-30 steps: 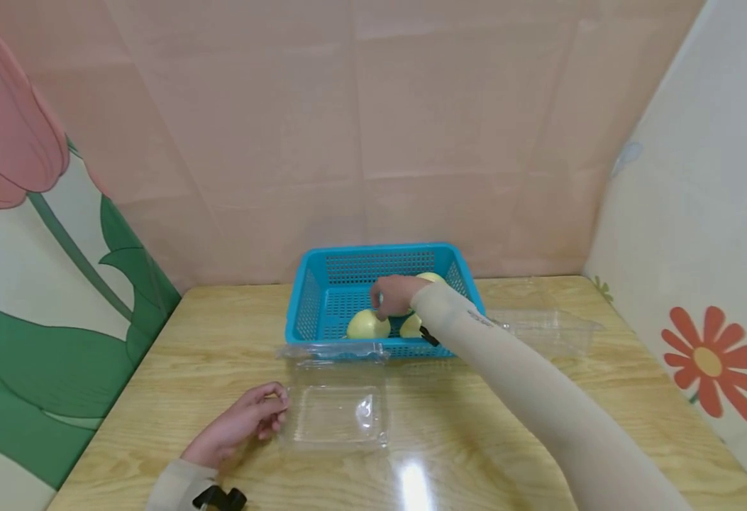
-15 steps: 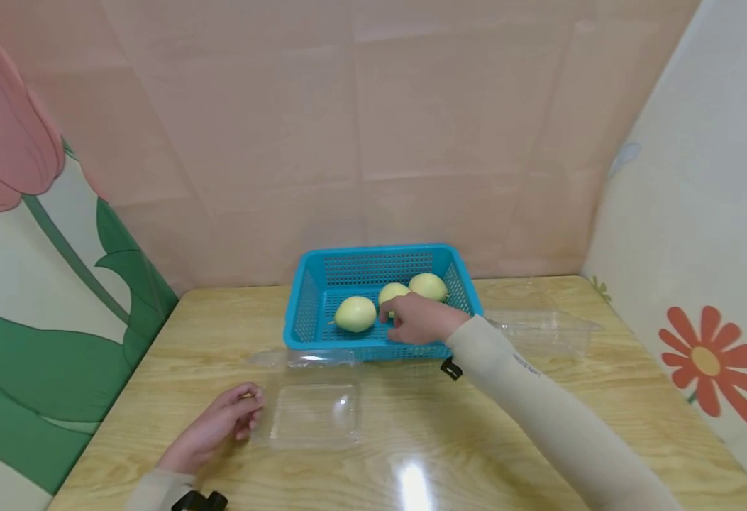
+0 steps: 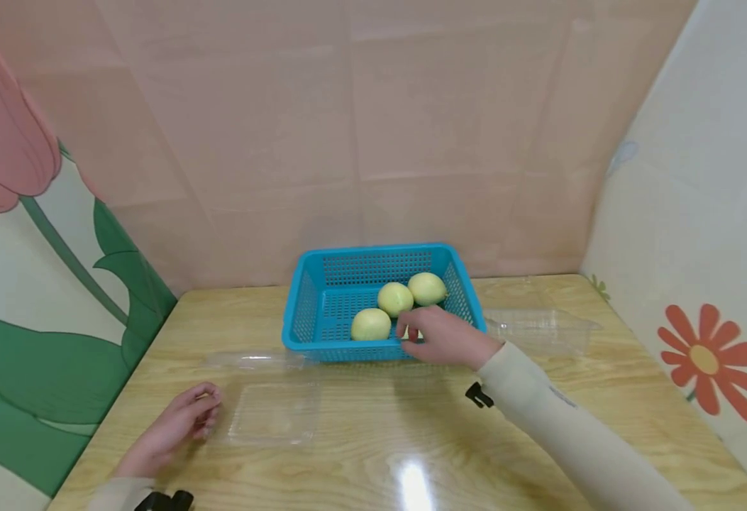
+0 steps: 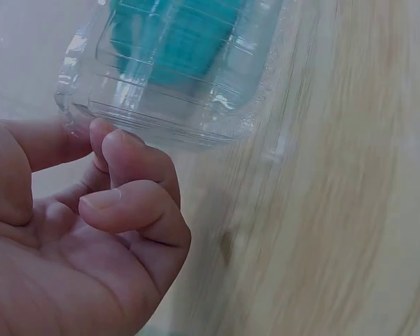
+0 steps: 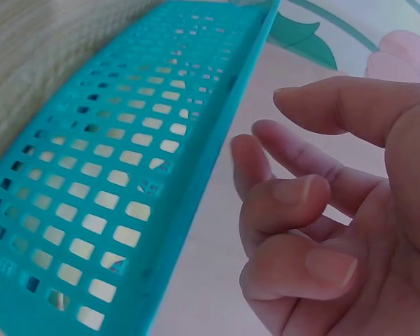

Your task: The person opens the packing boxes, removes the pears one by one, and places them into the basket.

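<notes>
With thumb and fingertips, my left hand [image 3: 178, 419] pinches the near-side edge of a clear plastic clamshell box [image 4: 175, 115], whose lid stands open; the box [image 3: 271, 415] lies on the table at front left. My right hand [image 3: 443, 333] hovers at the front rim of a blue plastic basket [image 3: 335, 348]. Its fingers are loosely bent around nothing, as the right wrist view shows beside the basket rim [image 5: 196, 161]. Inside the basket sit pale yellow-green round fruits: one in front [image 3: 370, 325], one behind it [image 3: 395, 299] and one at the back right [image 3: 427, 289].
A second clear plastic box [image 3: 539, 330] stands right of the basket. The wooden table [image 3: 360, 468] meets a pink backdrop [image 3: 239, 177] just behind the basket. Painted walls flank both sides, one with a red flower [image 3: 705, 360].
My left hand has drawn the clear box leftward across the table. My right hand has come out of the basket toward its front right, and the front fruit has shifted slightly.
</notes>
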`<state>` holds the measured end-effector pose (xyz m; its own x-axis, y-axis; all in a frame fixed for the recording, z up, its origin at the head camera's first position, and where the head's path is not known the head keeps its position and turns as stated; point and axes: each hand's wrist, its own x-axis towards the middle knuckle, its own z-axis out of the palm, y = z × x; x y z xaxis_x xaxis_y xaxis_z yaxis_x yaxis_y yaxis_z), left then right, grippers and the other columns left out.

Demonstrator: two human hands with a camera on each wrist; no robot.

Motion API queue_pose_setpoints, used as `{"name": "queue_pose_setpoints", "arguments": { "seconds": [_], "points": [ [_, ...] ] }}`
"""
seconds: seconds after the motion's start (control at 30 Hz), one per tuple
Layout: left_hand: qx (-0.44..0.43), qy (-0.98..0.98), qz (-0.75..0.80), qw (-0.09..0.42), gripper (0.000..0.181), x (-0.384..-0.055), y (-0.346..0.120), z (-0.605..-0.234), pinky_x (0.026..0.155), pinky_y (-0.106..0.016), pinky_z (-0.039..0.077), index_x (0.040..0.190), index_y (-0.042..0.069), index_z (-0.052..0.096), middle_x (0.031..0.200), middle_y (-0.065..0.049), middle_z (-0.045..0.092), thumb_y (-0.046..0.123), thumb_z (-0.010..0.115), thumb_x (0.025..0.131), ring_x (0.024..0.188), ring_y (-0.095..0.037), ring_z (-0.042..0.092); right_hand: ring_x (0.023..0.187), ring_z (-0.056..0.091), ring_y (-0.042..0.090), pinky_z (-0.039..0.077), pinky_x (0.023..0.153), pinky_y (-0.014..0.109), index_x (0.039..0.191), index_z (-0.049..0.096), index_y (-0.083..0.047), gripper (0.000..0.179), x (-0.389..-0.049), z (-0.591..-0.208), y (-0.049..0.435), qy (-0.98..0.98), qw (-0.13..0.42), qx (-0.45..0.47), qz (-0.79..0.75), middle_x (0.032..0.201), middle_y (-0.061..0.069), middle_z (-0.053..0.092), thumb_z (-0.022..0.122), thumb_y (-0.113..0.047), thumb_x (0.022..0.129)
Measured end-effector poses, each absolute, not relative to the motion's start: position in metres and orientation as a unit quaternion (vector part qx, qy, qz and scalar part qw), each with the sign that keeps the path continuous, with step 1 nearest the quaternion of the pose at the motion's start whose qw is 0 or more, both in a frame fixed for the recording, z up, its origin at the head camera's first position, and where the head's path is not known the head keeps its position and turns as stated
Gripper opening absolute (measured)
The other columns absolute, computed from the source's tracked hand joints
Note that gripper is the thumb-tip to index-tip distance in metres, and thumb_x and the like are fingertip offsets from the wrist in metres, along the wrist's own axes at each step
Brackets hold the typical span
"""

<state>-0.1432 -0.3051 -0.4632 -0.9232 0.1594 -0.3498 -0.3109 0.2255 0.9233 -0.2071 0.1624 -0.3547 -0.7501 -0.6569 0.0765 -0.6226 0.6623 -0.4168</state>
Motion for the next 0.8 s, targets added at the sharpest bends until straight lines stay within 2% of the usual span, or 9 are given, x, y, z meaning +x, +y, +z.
{"name": "queue_pose_setpoints", "arguments": {
  "seconds": [0.1, 0.33, 0.57, 0.8],
  "points": [
    [-0.061, 0.761, 0.622, 0.175, 0.021, -0.144, -0.315, -0.464, 0.056, -0.025, 0.042, 0.104, 0.004, 0.051, 0.079, 0.000, 0.049, 0.024, 0.049, 0.106, 0.064, -0.012, 0.047, 0.072, 0.052, 0.008, 0.047, 0.068, 0.028, 0.101, 0.067, -0.010, 0.008, -0.202, -0.357, 0.165, 0.910, 0.050, -0.351, -0.214, 0.082, -0.008, 0.060, 0.065, -0.013, 0.095],
    [-0.068, 0.759, 0.627, 0.163, 0.018, -0.142, -0.332, -0.462, 0.056, -0.024, 0.042, 0.104, 0.006, 0.052, 0.080, 0.000, 0.049, 0.024, 0.048, 0.106, 0.063, -0.010, 0.046, 0.066, 0.047, 0.005, 0.046, 0.078, 0.036, 0.097, 0.068, -0.011, 0.005, -0.190, -0.362, 0.168, 0.907, 0.044, -0.358, -0.218, 0.069, -0.010, 0.053, 0.066, -0.012, 0.093],
    [-0.062, 0.765, 0.623, 0.154, 0.017, -0.143, -0.347, -0.462, 0.056, -0.025, 0.043, 0.103, 0.008, 0.054, 0.079, 0.001, 0.050, 0.022, 0.045, 0.107, 0.061, -0.009, 0.046, 0.063, 0.048, 0.003, 0.046, 0.065, 0.026, 0.093, 0.067, -0.015, 0.007, -0.185, -0.369, 0.171, 0.898, 0.062, -0.366, -0.238, 0.068, -0.011, 0.054, 0.065, -0.009, 0.092],
    [-0.071, 0.768, 0.625, 0.120, 0.017, -0.141, -0.359, -0.464, 0.055, -0.024, 0.043, 0.101, 0.010, 0.058, 0.078, 0.002, 0.050, 0.019, 0.045, 0.107, 0.061, -0.008, 0.047, 0.060, 0.044, 0.003, 0.045, 0.061, 0.024, 0.096, 0.067, -0.014, 0.007, -0.183, -0.374, 0.174, 0.896, 0.065, -0.361, -0.249, 0.067, -0.010, 0.052, 0.066, -0.007, 0.092]
  ]
}}
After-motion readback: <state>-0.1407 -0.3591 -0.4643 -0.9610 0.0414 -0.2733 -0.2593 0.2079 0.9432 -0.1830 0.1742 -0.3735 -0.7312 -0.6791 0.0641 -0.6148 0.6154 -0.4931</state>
